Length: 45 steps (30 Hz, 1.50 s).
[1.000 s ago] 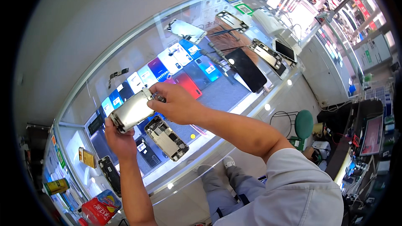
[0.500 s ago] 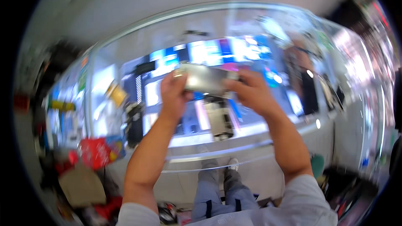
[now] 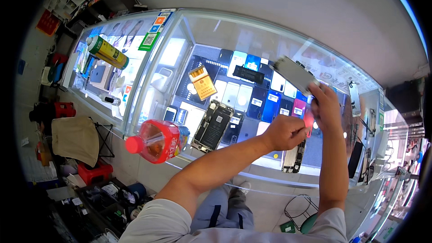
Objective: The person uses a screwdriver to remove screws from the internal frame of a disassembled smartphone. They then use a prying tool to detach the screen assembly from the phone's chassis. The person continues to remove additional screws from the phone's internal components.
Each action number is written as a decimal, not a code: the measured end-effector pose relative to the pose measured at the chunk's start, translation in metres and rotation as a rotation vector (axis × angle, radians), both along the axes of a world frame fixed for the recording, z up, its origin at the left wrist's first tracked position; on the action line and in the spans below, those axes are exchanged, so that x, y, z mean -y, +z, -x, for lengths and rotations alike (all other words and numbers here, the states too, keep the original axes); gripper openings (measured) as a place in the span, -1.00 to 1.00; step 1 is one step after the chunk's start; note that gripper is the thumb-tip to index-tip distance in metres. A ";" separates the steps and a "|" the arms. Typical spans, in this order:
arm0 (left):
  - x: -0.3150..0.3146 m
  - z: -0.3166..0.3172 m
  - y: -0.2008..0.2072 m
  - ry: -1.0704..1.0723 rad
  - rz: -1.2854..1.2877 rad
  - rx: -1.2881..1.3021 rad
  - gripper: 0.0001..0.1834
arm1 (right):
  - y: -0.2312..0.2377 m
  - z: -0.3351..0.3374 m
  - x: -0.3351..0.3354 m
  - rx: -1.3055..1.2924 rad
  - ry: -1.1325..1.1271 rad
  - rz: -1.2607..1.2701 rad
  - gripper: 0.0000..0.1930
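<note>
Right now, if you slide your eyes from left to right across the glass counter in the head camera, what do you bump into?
Yellow spray can → red-capped bottle → yellow packet → opened phone → left hand → right hand.

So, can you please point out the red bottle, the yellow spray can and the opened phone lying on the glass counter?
red bottle (image 3: 158,141), head view, on its red label.
yellow spray can (image 3: 107,52), head view, on the middle of its body.
opened phone (image 3: 213,126), head view, on its dark battery.
</note>
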<state>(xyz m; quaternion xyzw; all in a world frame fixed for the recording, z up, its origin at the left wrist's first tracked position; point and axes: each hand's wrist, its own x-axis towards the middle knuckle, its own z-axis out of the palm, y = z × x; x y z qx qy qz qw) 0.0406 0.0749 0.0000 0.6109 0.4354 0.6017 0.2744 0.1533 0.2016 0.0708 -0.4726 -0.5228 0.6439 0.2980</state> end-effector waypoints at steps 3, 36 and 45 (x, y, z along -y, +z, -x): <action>-0.003 -0.005 -0.004 -0.014 -0.001 0.016 -0.72 | 0.001 0.078 -0.029 0.098 0.092 0.073 -0.73; -0.027 0.056 -0.041 0.168 0.117 -0.264 -0.54 | 0.017 -0.279 0.368 0.176 -0.533 0.197 -0.63; 0.025 -0.045 0.041 -0.108 0.188 -0.704 -0.68 | 0.019 -0.261 0.424 -0.261 -0.602 0.300 -0.68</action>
